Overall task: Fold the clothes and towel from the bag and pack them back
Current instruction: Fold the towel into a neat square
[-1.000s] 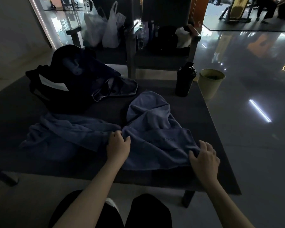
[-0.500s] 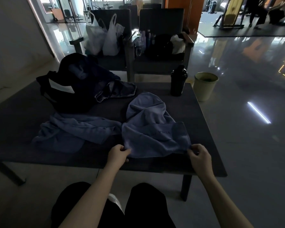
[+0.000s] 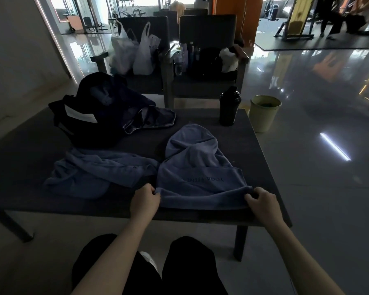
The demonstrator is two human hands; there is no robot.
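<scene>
Upside-down print (image 3: 205, 179) "YOGA" on towel (image 3: 190, 152); left hand (image 3: 145, 201), right hand (image 3: 262, 204) pinch edge.

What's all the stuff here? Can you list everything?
towel: one, blue, near table edge
crumpled garment: one, blue, left of towel
bag: one, black, table's far left
dark garment: one, navy, beside bag
bottle: one, black, table's far right
bin: one, green, floor beside table
chairs: two, dark, behind table
plastic bags: two, white, on left chair
table: one, dark, under the clothes
left hand: one, grips towel's left corner
right hand: one, grips towel's right corner
</scene>
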